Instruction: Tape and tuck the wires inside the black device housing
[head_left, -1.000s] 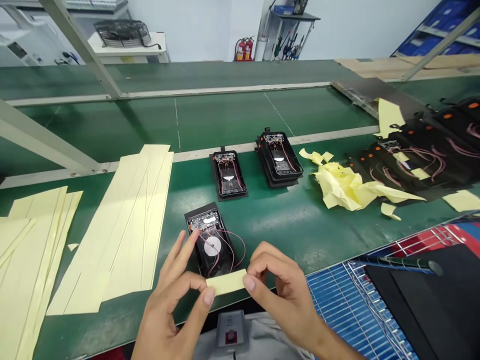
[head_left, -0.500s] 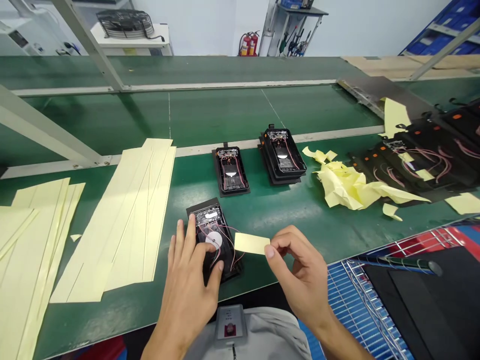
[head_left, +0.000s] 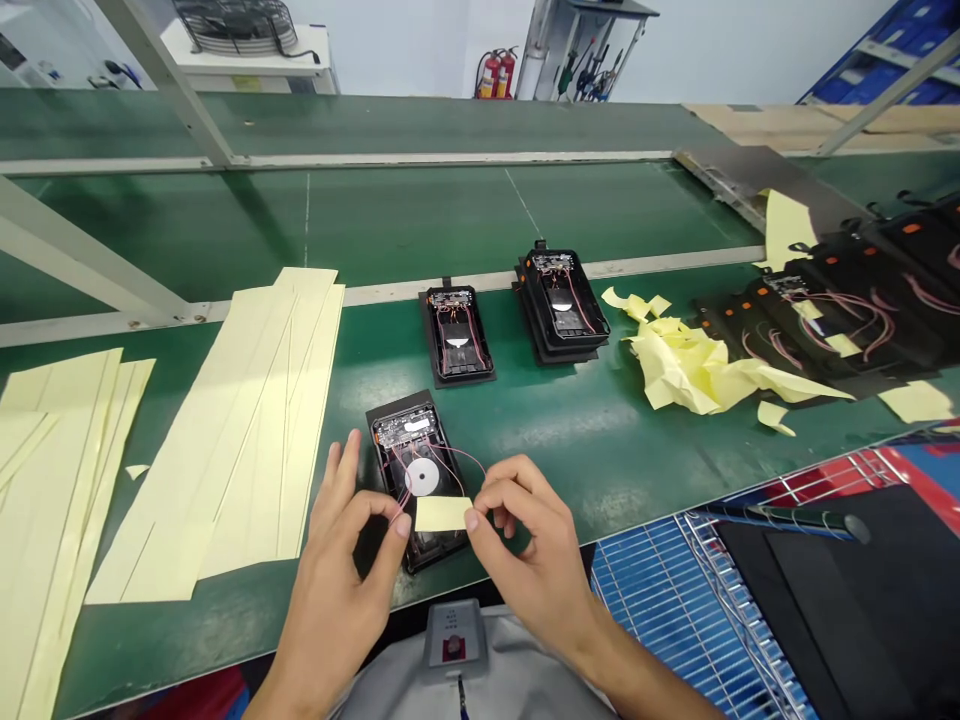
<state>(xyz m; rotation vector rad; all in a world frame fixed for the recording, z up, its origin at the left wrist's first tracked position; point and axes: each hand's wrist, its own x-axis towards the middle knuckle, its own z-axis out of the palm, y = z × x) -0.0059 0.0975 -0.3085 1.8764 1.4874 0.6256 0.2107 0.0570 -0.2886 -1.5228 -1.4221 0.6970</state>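
The yellow strip (head_left: 442, 514) was over the lower part of the open black casing (head_left: 439, 546), its right end pinched in your right hand (head_left: 534, 545). Your left hand (head_left: 341, 570) pinched pink wires (head_left: 407, 488) at the casing's left. Beyond, the green surface (head_left: 555, 430) carried a second casing (head_left: 459, 335), yellow sheets (head_left: 247, 430) to its left.

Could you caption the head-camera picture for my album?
Over an open black case, the right hand holds a yellow strip; the left hand pinches pink wires.
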